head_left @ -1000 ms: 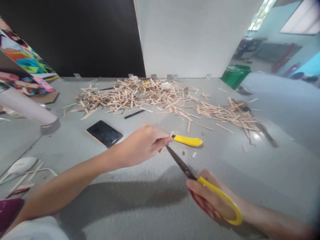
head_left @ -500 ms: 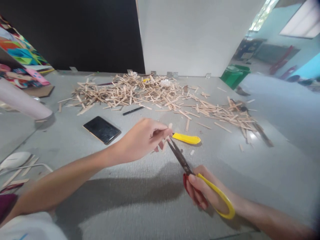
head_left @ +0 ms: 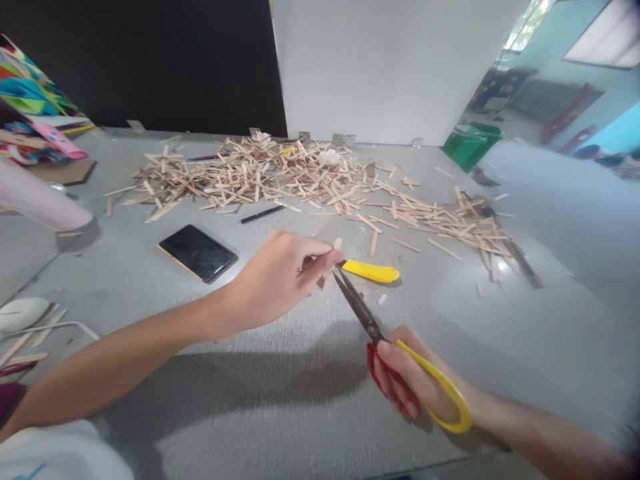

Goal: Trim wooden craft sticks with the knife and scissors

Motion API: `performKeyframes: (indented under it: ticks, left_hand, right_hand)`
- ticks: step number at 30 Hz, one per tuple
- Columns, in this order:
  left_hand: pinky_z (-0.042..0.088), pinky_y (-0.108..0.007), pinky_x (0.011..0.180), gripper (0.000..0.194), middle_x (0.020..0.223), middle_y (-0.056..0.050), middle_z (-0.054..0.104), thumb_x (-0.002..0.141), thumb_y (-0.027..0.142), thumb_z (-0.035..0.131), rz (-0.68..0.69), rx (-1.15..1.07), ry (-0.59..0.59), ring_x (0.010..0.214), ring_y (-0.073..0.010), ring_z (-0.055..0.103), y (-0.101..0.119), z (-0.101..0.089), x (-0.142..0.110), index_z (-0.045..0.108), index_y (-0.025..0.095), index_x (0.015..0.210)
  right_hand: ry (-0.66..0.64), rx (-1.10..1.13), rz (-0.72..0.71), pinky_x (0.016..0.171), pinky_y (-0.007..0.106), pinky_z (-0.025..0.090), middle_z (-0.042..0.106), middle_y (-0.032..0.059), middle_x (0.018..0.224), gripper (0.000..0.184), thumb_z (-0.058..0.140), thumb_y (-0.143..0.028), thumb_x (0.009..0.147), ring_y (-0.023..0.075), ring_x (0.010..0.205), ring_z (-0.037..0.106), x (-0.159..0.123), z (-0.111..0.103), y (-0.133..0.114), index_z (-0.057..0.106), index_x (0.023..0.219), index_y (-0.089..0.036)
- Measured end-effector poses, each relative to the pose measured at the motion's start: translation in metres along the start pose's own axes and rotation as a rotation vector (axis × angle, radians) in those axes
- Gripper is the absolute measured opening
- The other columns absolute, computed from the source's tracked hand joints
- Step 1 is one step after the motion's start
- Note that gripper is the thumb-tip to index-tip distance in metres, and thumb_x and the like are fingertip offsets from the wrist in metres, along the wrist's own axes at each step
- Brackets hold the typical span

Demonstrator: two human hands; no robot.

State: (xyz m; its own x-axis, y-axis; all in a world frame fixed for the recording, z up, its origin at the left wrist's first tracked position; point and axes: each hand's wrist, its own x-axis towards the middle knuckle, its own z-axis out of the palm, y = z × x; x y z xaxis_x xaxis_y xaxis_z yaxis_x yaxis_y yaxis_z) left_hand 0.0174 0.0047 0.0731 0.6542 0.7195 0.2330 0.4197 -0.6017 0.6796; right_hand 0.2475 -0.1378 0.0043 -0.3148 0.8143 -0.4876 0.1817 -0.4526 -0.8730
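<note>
My left hand (head_left: 295,270) pinches a small flat wooden stick (head_left: 338,245) between thumb and fingers; part of the stick is covered by the fingers. In my right hand (head_left: 407,373) is a pair of scissors (head_left: 369,323) with one yellow and one red handle loop. The scissor blades are slightly parted, their tips close to the lower part of the stick; I cannot tell whether they touch it. Just beyond the fingertips, a yellow utility knife (head_left: 371,271) lies on the grey surface. A small pale scrap (head_left: 383,299) rests below the knife.
A wide heap of wooden sticks (head_left: 240,177) stretches along the back, thinning out to the right. A phone (head_left: 198,253) and a black pen (head_left: 262,214) lie left of centre. Black (head_left: 150,60) and white (head_left: 370,67) panels stand behind. A green bin (head_left: 471,147) is at right.
The scissor blades have come a little closer together, and their tips sit slightly away from the left fingers. The whole view has shifted a little. Both hands keep their holds.
</note>
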Motion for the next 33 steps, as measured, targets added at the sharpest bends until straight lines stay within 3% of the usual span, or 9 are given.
performKeyframes:
  ticks: [15, 22, 29, 33]
  left_hand:
    - [0.038, -0.025, 0.052, 0.056, 0.059, 0.0, 0.07, 0.114, 0.04, 0.052, -0.017, -0.003, -0.03, 0.048, -0.0097, 0.061, 0.002, 0.003, 0.001, 0.065, 0.017, 0.064]
    - [0.04, -0.024, 0.052, 0.053, 0.057, 0.0, 0.069, 0.112, 0.037, 0.054, -0.077, -0.123, -0.081, 0.045, -0.0092, 0.056, 0.004, 0.003, 0.003, 0.07, 0.016, 0.066]
    - [0.03, -0.026, 0.049, 0.056, 0.052, 0.002, 0.061, 0.113, 0.037, 0.054, -0.003, -0.021, -0.022, 0.045, -0.0081, 0.042, -0.001, 0.011, 0.002, 0.069, 0.016, 0.063]
    - [0.031, -0.027, 0.051, 0.059, 0.051, 0.001, 0.061, 0.114, 0.037, 0.052, 0.002, -0.034, 0.002, 0.045, -0.0082, 0.042, 0.0, 0.013, 0.003, 0.065, 0.016, 0.06]
  right_hand:
    - [0.027, -0.049, 0.032, 0.04, 0.021, 0.039, 0.042, -0.0048, 0.037, 0.086, 0.048, -0.103, 0.084, 0.0075, 0.032, 0.039, 0.0, -0.002, 0.002, 0.054, 0.054, -0.022]
    - [0.083, -0.124, 0.012, 0.036, 0.018, 0.032, 0.042, -0.0058, 0.044, 0.077, 0.053, -0.089, 0.095, 0.0068, 0.035, 0.039, -0.003, -0.001, 0.005, 0.055, 0.057, -0.022]
    - [0.121, -0.136, 0.025, 0.037, 0.018, 0.035, 0.044, -0.0047, 0.044, 0.079, 0.054, -0.088, 0.096, 0.0065, 0.034, 0.04, 0.0, -0.004, 0.009, 0.056, 0.057, -0.02]
    - [0.164, -0.186, 0.051, 0.037, 0.018, 0.036, 0.046, -0.003, 0.045, 0.081, 0.055, -0.092, 0.095, 0.008, 0.036, 0.044, 0.002, -0.004, 0.012, 0.056, 0.058, -0.02]
